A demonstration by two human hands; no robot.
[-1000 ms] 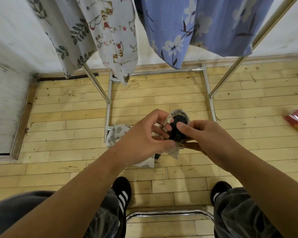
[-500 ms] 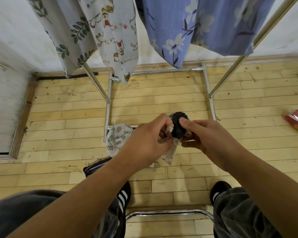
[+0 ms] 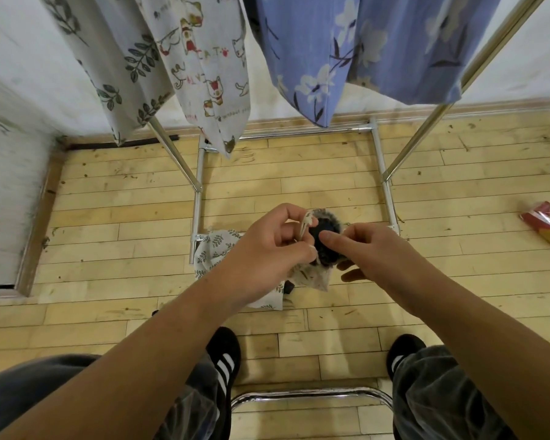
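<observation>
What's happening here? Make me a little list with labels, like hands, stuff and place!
Left hand: pinches the edge of a pale pouch
Right hand: index finger on top of a dark ball, other fingers below it
Dark ball: sits at the pouch's mouth
Hanging: leaf cloth, cat cloth, blue flower cloth
Rack: shiny metal
Floor: wooden planks, with a red and yellow packet at the right
</observation>
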